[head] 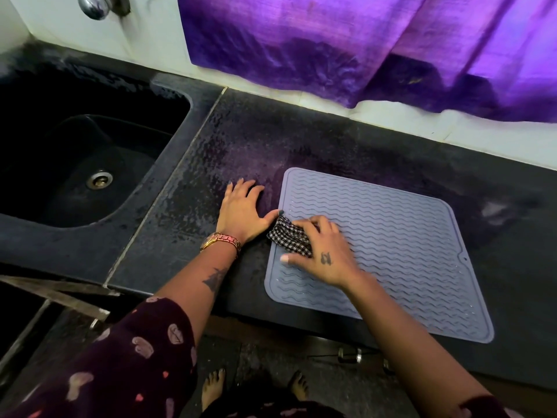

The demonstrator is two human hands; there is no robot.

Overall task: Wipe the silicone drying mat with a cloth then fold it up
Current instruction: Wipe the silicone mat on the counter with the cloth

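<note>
Left of the work a sink (pixel 90 164) is set in the counter (pixel 241 140); your left hand (pixel 241 209) lies flat and released on that counter, thumb touching the left edge of the mat (pixel 407 236), which lies unfolded near the front edge. Your right hand (pixel 319 251) is curled round the bunched cloth (pixel 289 236), pressing it on the mat's left side. Wiping is in hand, judged early; the next stroke should carry the cloth rightward across the unwiped ridges, your left hand steadying the mat, folding not yet due.
</note>
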